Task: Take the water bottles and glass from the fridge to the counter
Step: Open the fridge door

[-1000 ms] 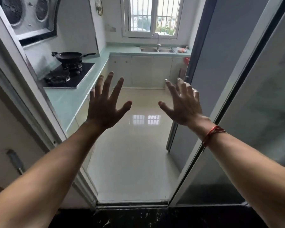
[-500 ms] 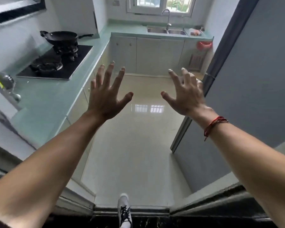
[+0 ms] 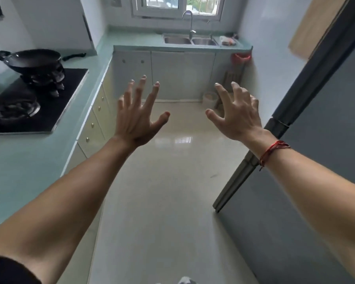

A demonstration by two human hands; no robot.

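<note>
Head view: both arms reach forward over the floor (image 3: 162,201) of a narrow kitchen. The left hand (image 3: 136,119) is spread wide, fingers straight and fanned, thumb out to the side, back of the hand toward the camera. It holds nothing and touches nothing. The right hand (image 3: 237,117) is also apart and empty, its fingers a little more bent at the knuckles, thumb pointing toward the left hand. A red cord (image 3: 272,151) is tied round the right wrist. The two hands hang level with each other, a gap between them, in the air above the aisle.

The fridge (image 3: 320,144) stands at the right, just beside the right forearm, grey with a dark edge. Its doors look closed, so whatever is inside is hidden. The pale green counter (image 3: 29,165) runs along the left wall and turns across the far end under a window (image 3: 178,5). On its left stretch sits a black hob (image 3: 72,93) with a black wok (image 3: 33,58) on the far burner. The far stretch holds a double steel sink (image 3: 190,41) with a curved tap (image 3: 190,21). Pale drawers (image 3: 92,124) and cupboards (image 3: 182,74) sit beneath. A red bin (image 3: 241,58) hangs in the far right corner. The tip of a shoe (image 3: 186,280) shows at the bottom edge.
</note>
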